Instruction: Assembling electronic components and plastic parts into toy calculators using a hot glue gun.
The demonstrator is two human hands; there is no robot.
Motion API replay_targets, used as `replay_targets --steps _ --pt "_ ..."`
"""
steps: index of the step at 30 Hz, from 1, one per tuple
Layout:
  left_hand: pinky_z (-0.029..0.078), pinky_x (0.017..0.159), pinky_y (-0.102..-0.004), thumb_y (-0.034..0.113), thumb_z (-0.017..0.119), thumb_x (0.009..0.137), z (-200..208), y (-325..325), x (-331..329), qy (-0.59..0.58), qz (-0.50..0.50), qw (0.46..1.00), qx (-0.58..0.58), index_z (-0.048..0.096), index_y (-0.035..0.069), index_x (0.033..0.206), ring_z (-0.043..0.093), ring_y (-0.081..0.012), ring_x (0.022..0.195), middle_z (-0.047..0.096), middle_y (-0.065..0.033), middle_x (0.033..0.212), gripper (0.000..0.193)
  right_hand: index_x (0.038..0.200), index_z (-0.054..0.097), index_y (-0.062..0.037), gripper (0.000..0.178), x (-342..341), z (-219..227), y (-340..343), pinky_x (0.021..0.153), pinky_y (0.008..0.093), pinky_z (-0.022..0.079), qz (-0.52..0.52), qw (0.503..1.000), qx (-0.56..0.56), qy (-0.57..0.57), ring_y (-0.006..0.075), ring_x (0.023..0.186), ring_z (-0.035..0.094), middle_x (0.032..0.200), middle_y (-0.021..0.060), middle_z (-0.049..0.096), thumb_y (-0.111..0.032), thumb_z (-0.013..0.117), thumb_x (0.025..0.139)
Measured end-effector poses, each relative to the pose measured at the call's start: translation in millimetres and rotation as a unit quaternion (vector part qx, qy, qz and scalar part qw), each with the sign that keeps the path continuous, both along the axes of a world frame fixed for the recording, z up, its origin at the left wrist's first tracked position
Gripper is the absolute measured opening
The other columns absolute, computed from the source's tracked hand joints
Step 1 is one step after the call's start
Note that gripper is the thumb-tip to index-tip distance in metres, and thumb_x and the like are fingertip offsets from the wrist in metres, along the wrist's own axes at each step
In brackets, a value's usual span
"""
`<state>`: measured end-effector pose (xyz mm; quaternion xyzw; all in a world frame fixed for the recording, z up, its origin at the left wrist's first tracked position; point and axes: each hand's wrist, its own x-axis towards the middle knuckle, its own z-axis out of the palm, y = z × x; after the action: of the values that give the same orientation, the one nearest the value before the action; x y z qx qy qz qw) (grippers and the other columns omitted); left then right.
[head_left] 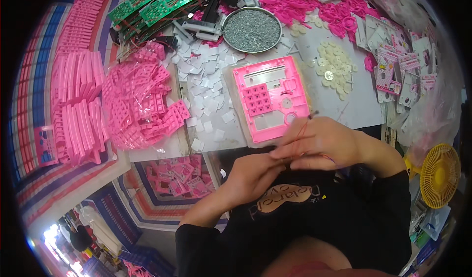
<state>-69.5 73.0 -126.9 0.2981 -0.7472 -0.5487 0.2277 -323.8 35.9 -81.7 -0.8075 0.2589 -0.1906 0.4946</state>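
At 9 o'clock: stacks of flat pink plastic strips laid in rows on the striped cloth, probably sorted for easy pick-up. Just right of these, a loose heap of pink keypad frames on a white board, within reach.

At 11 o'clock: green circuit boards piled together. At 12 o'clock: round metal dish of small grey screws, set near centre, presumably so either hand reaches it. Scattered white square pads between heap and centre.

Centre: pink toy faceplate lying flat, inner side up, apparently parked as the work base, just beyond the hands at their 12 o'clock.

Below centre: left hand curled, fingertips pinched toward the right hand; what sits in the pinch too small to tell. Right hand closed around thin red wires, held close to the chest, likely for fine control; wire tip reaching the faceplate's lower right corner.

At 1 o'clock: cream round discs spread loosely. At 4 o'clock: yellow fan off the bench.
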Motion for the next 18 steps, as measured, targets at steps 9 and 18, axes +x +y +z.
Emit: replay_targets --steps 9,18 --pt "0.050 0.098 -0.0344 0.004 0.058 0.100 -14.2 20.0 12.5 0.106 0.126 0.930 0.328 0.037 -0.003 0.151 0.066 -0.0188 0.106 0.062 -0.0178 0.133 0.055 0.121 0.070 0.0003 0.033 7.3 -46.8 -73.2 0.085 0.0304 0.056 -0.178 0.974 0.141 0.022 0.0131 0.089 0.068 0.100 0.0088 0.076 -0.013 0.074 0.090" --pt "0.054 0.079 -0.0302 0.005 0.073 0.088 1.7 1.9 28.4 -0.140 0.161 0.975 0.057 0.063 0.000 0.127 0.069 -0.0197 0.090 0.072 -0.0123 0.102 0.041 0.119 0.068 -0.0009 0.033 31.4 -52.4 -94.9 0.077 0.0345 0.054 -0.130 0.970 0.014 0.206 0.0242 0.082 0.071 0.094 0.0149 0.074 -0.015 0.072 0.089"
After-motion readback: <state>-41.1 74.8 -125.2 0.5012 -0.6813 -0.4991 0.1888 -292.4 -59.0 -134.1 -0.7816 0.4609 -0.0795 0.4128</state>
